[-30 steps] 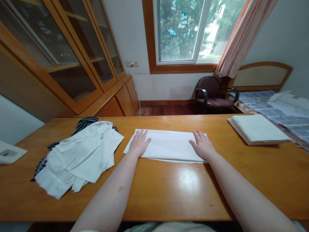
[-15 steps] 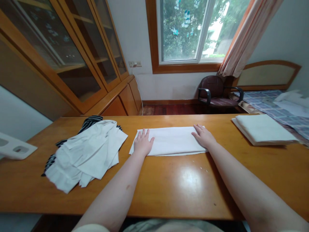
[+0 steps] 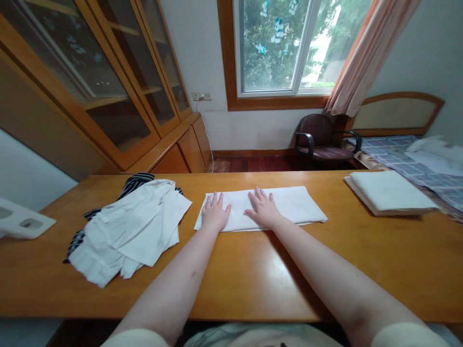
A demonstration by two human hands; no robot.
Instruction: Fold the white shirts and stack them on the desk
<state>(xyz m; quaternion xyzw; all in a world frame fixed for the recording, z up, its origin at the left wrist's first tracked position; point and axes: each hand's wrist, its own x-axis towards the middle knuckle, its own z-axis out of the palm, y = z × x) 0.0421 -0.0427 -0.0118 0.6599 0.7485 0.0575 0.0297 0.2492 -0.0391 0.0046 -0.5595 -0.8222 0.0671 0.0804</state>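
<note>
A white cloth (image 3: 296, 205), folded into a long flat strip, lies crosswise on the wooden table (image 3: 231, 274). On its left end my left hand (image 3: 216, 212) rests flat with the fingers spread. My right hand (image 3: 263, 209) presses down near the cloth's middle, fingers apart, palm down. Neither hand grips anything. Left of the cloth is a loose heap of white fabric (image 3: 133, 226), with black striped fabric (image 3: 139, 179) showing from under it. What the fabric in the heap is, I cannot tell.
A stack of folded white cloth (image 3: 394, 190) sits at the table's right. A white plastic object (image 3: 27, 221) juts in at the left edge. Beyond the table are a glass-door cabinet (image 3: 119, 96), an armchair (image 3: 321, 137) and a bed (image 3: 394, 144).
My right hand has slid left from the cloth's right end to near its middle, uncovering that end. My left hand stays in place.
</note>
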